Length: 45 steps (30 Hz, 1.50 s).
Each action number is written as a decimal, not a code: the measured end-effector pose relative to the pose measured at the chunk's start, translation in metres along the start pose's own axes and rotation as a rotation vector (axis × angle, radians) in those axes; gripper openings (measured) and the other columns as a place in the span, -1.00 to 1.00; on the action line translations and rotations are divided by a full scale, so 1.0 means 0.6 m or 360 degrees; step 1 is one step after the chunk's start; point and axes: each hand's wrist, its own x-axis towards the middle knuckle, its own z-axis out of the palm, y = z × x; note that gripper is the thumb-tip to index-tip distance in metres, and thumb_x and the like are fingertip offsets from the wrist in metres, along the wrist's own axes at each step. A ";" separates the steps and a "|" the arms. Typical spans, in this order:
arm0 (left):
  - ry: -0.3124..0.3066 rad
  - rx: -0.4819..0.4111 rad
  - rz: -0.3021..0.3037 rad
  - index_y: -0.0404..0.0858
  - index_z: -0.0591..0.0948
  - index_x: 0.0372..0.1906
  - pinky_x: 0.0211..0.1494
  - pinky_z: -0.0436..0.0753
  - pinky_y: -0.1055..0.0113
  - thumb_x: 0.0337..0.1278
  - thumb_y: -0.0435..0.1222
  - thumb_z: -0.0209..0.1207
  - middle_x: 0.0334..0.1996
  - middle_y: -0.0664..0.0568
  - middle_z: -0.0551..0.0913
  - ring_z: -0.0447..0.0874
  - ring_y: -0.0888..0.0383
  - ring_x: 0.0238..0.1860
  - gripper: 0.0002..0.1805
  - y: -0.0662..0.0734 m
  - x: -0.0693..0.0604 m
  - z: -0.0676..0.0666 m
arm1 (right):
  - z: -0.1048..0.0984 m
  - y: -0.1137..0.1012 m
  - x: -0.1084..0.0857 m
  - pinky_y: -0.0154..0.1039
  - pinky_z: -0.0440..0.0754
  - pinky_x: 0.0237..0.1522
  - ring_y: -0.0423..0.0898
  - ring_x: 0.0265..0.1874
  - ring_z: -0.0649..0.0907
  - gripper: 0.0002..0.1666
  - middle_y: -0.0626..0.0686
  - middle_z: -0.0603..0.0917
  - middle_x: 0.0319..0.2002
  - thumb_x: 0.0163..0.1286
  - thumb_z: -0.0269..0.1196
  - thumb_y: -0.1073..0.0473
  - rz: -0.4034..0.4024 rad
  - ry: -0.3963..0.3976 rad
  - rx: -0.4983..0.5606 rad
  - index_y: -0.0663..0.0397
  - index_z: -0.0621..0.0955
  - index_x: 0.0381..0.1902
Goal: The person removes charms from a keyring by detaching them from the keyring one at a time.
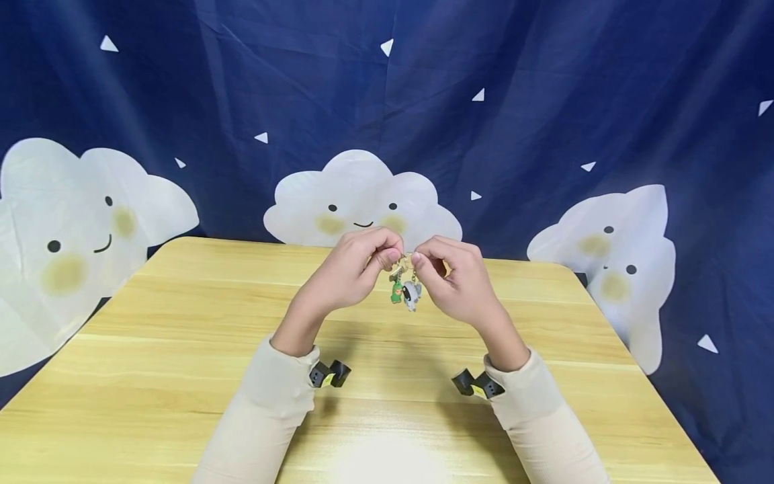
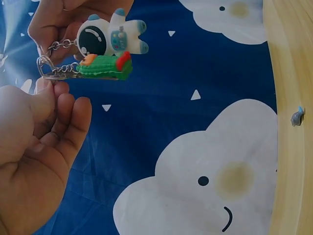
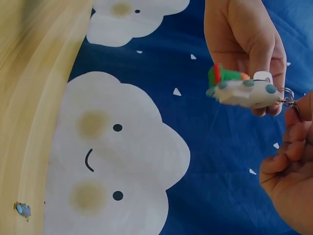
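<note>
We see the left hand (image 1: 357,272) and right hand (image 1: 457,279) close together, each pinching the metal rings of a keyring (image 2: 55,76) between thumb and fingers, held up over the far part of the bench (image 1: 181,316). Off it we see a white astronaut charm (image 2: 110,39) and a green charm (image 2: 103,67), side by side. In the wrist views we spot a small grey-blue object (image 2: 297,116) on the bench, too small to identify.
</note>
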 end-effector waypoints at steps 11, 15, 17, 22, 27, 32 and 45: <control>-0.0033 -0.0075 -0.0064 -0.24 0.60 -0.29 -0.23 0.53 0.32 0.41 -0.41 0.17 -0.44 0.09 0.53 0.49 0.20 -0.36 -0.91 -0.002 0.000 0.002 | -0.006 -0.003 0.000 -0.30 0.30 -0.60 -0.21 -0.64 0.38 -0.78 -0.16 0.46 -0.62 0.39 0.20 0.31 0.0113 -0.0062 0.0048 0.05 0.66 -0.48; 0.0006 -0.0077 -0.0168 -0.24 0.65 -0.24 -0.24 0.55 0.31 0.43 -0.37 0.17 -0.43 0.10 0.56 0.51 0.20 -0.37 -0.92 0.002 0.000 0.002 | -0.010 -0.006 0.001 -0.32 0.26 -0.62 -0.20 -0.67 0.35 -0.78 -0.16 0.46 -0.64 0.39 0.21 0.34 0.0211 -0.0049 0.0125 0.08 0.67 -0.47; 0.0030 -0.0058 -0.0209 -0.25 0.67 -0.20 -0.24 0.57 0.29 0.44 -0.34 0.18 -0.41 0.09 0.60 0.53 0.20 -0.37 -0.91 0.004 0.000 0.001 | -0.012 -0.005 0.001 -0.32 0.24 -0.62 -0.19 -0.67 0.34 -0.78 -0.14 0.46 -0.65 0.39 0.22 0.35 0.0265 -0.0025 0.0178 0.10 0.67 -0.47; 0.0076 0.0051 -0.0251 -0.28 0.70 -0.13 -0.12 0.64 0.29 0.43 -0.32 0.21 -0.30 0.05 0.70 0.62 0.20 -0.29 -0.89 0.010 0.002 -0.002 | -0.013 -0.004 0.001 -0.33 0.29 -0.60 -0.17 -0.65 0.38 -0.77 -0.10 0.49 -0.63 0.42 0.23 0.34 0.0365 0.0022 0.0240 0.16 0.69 -0.46; 0.0104 0.0105 -0.0206 -0.28 0.69 -0.17 -0.13 0.65 0.25 0.40 -0.33 0.26 -0.34 0.06 0.66 0.59 0.18 -0.30 -0.92 0.018 0.002 -0.007 | -0.015 -0.003 0.001 -0.33 0.33 -0.58 -0.16 -0.63 0.41 -0.78 -0.09 0.49 -0.63 0.43 0.23 0.34 0.0428 0.0045 0.0240 0.19 0.70 -0.45; 0.0066 0.0119 -0.0110 -0.23 0.71 -0.25 -0.21 0.60 0.32 0.34 -0.32 0.32 -0.41 0.12 0.61 0.53 0.23 -0.36 -0.95 0.021 0.002 -0.007 | -0.016 -0.002 0.001 -0.35 0.31 -0.58 -0.16 -0.63 0.40 -0.77 -0.08 0.48 -0.63 0.45 0.22 0.34 0.0445 0.0056 0.0241 0.19 0.70 -0.44; 0.0168 0.0284 0.0153 -0.24 0.74 -0.27 -0.23 0.54 0.33 0.18 -0.33 0.43 -0.39 0.07 0.64 0.52 0.16 -0.33 -0.91 0.021 0.003 0.006 | -0.015 -0.002 0.001 -0.33 0.25 -0.62 -0.16 -0.67 0.34 -0.77 -0.08 0.44 -0.65 0.48 0.24 0.31 0.0477 0.0066 0.0246 0.19 0.71 -0.42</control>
